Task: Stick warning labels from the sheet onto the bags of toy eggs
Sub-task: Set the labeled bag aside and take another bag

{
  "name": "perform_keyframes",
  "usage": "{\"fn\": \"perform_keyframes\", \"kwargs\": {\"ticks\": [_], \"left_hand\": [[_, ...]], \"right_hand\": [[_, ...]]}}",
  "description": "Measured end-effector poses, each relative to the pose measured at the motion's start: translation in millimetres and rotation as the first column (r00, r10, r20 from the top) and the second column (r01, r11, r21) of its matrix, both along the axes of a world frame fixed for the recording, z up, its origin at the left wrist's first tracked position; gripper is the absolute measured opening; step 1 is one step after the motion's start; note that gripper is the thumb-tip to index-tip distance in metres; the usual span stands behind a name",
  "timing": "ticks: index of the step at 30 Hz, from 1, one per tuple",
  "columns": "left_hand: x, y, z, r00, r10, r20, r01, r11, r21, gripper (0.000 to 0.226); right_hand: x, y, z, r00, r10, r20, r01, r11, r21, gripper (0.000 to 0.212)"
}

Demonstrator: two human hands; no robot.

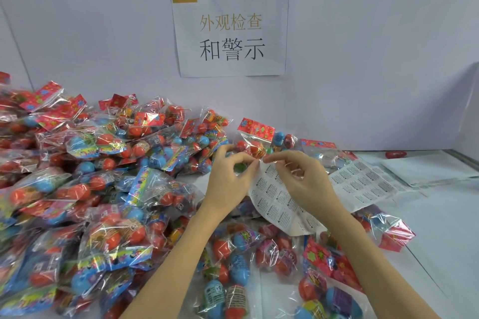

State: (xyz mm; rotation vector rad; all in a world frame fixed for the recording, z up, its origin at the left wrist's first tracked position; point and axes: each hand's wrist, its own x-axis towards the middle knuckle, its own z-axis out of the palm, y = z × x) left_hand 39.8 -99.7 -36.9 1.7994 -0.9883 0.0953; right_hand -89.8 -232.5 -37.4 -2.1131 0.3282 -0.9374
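Observation:
A white sheet of small printed warning labels (274,199) hangs curled between my hands above the table. My left hand (230,176) pinches the sheet's top edge with thumb and fingertips. My right hand (300,179) pinches the same top corner from the other side, fingers curled over the sheet. Clear bags of red and blue toy eggs (108,189) with red card headers are heaped across the left half of the table. More such bags (259,261) lie below my forearms.
A second label sheet (363,179) lies flat on the white table (445,228) to the right, over a bag (388,230). A paper sign with printed characters (230,33) hangs on the back wall. A loose red egg half (395,154) lies by the wall.

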Motion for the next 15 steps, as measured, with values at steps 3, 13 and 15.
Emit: {"fn": "perform_keyframes", "kwargs": {"ticks": [3, 13, 15], "left_hand": [[3.3, -0.3, -0.7, 1.000, 0.016, 0.012, -0.016, 1.000, -0.014, 0.010], [6.3, -3.2, -8.2, 0.997, -0.007, 0.082, 0.004, 1.000, 0.026, 0.026], [7.0, -3.2, -8.8, 0.995, 0.004, 0.097, -0.008, 0.999, 0.037, 0.027]], "right_hand": [[-1.0, -1.4, 0.9, 1.000, 0.012, -0.011, -0.012, 1.000, -0.021, 0.024], [0.6, -4.9, -0.1, 0.998, -0.026, -0.051, 0.019, 0.992, -0.124, 0.017], [-0.7, -3.7, 0.0, 0.999, -0.017, -0.027, 0.012, 0.986, -0.168, 0.018]]}}
